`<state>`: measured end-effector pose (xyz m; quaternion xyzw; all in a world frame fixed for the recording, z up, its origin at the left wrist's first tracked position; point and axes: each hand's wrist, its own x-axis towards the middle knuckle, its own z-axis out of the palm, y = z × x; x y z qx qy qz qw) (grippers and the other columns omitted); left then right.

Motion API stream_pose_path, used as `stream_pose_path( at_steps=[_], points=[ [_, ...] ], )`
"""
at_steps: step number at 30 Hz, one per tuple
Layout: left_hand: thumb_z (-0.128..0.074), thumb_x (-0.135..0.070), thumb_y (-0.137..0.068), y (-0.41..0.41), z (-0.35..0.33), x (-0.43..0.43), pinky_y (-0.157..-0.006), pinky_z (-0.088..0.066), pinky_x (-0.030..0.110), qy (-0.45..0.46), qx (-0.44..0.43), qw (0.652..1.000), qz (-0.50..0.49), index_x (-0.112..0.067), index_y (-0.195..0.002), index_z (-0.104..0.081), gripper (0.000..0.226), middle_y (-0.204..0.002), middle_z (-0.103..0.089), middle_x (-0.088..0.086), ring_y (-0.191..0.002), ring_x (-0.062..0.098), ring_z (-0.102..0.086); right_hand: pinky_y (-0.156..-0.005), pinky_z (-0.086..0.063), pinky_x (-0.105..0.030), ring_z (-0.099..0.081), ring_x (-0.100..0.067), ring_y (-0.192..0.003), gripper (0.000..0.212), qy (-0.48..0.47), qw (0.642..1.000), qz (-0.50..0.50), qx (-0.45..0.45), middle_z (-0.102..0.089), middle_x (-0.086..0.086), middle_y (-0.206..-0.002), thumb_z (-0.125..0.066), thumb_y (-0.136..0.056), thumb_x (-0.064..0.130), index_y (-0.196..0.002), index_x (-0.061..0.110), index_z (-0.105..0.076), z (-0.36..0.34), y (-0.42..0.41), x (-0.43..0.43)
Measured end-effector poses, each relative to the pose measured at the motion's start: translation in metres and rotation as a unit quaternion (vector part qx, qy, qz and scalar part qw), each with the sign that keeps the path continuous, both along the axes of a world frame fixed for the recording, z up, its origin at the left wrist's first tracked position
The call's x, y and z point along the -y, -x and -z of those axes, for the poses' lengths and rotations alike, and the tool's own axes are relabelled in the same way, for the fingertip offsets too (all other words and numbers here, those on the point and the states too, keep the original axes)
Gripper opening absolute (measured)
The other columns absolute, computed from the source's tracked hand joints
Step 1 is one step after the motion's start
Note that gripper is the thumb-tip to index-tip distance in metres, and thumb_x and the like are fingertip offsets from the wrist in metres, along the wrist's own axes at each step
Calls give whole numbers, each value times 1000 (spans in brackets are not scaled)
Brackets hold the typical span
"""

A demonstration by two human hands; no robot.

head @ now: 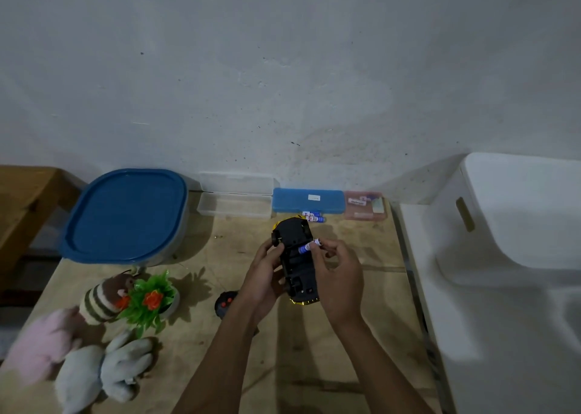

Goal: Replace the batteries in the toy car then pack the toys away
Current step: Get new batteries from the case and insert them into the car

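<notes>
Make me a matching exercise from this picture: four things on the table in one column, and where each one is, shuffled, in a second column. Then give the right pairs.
Things
1. toy car
2. battery
3. remote
4. blue case

Places
A. flat on the table, partly hidden by the left forearm
B. by the wall, between a clear case and a pink one
C. upside down in the left hand
D. pinched in the right hand, over the car's underside

Pairs: 1-C, 2-D, 3-A, 4-B
</notes>
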<state>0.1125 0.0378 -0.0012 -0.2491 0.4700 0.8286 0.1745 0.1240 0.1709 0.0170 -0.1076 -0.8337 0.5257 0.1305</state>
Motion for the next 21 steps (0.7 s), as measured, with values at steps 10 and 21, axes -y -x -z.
stream_pose_path(
  at_steps=[10,21],
  points=[
    [-58,-24,-98,-8,-11,-9,-86,-55,53,38,-62,997,19,-37,-141,-48,46,-116,-73,6,-104,32,-70,-74,-49,-21,-60,0,-87,13,12,999,47,17,-63,20,-91,-68,-87,39,-97,31,-68,6,-6,8],
    [-57,-26,-99,0,-12,-4,-85,-57,49,76,-85,993,39,-39,-148,-39,54,-115,-74,2,-107,29,-67,-62,-53,-32,-60,-11,-80,15,-150,987,2,-54,-60,8,-93,-64,-91,33,-88,19,-69,18,1,4]
  ],
)
